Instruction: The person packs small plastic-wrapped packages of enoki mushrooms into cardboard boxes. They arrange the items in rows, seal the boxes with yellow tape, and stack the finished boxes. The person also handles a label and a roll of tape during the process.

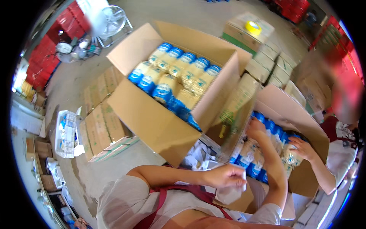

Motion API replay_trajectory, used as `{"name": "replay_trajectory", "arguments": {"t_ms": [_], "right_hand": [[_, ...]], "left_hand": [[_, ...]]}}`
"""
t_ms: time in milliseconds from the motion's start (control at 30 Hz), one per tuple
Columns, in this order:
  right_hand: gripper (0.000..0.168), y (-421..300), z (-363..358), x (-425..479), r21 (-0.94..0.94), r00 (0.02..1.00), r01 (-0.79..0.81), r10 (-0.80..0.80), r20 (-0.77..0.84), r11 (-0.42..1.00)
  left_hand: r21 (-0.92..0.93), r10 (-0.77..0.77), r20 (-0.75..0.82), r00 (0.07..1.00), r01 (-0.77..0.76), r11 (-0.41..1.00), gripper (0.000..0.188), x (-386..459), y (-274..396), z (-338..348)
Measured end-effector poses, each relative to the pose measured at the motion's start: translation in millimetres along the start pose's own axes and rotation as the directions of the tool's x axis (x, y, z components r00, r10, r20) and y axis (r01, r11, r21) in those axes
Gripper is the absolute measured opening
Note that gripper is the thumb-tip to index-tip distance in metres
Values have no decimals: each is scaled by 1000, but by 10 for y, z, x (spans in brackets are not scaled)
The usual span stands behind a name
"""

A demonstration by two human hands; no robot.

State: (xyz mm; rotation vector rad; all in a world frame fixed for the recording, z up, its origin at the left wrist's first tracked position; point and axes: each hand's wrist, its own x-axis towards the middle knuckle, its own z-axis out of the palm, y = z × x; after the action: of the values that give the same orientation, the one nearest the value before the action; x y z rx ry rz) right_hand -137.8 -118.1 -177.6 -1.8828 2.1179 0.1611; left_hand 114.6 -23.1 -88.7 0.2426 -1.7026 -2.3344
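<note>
My left hand (224, 177) grips a white paper-like bundle (231, 194) in front of my apron. My right hand (255, 128) reaches into the right carton (307, 174), by its left wall, at blue-capped packs of pale, stick-like food (256, 163). Its fingertips are partly hidden, so whether it grips anything is unclear. White slips (251, 156) lie on some packs. A co-worker's hand (298, 147) touches packs at the right of the same carton. A larger open carton (154, 126) holds two rows of similar packs (187, 67).
A yellow tape roll (253, 28) rests on a closed carton (240, 37) at the back. Flat-topped cartons (100, 126) stand on the left, beside a white plastic basket (67, 134). White scraps (201, 154) fill a container between the open cartons. A floor fan (113, 21) stands farther off.
</note>
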Motion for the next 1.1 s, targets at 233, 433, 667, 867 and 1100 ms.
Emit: {"name": "replay_trajectory", "arguments": {"t_ms": [233, 433, 667, 867, 1100], "right_hand": [[22, -530, -1048, -1363, 847, 935, 354, -121, -334, 397], [52, -1331, -1281, -2267, 854, 759, 450, -616, -210, 263], [11, -1556, -1082, -2634, 914, 866, 251, -496, -65, 318], [8, -2035, -924, -2771, 990, 988, 129, 74, -134, 65], [9, -2585, -320, -2569, 903, 868, 313, 297, -398, 296]], "left_hand": [[-34, 1, 277, 961, 9, 999, 13, -562, 401, -301], [-190, 17, 505, 863, 92, 977, 20, -711, 771, -303], [-184, -41, 397, 917, 123, 975, 33, -981, 882, -500], [372, 481, -81, 873, -422, 827, 70, -1193, 884, -706], [471, 96, -112, 989, -33, 882, 28, -1384, 747, -670]]}}
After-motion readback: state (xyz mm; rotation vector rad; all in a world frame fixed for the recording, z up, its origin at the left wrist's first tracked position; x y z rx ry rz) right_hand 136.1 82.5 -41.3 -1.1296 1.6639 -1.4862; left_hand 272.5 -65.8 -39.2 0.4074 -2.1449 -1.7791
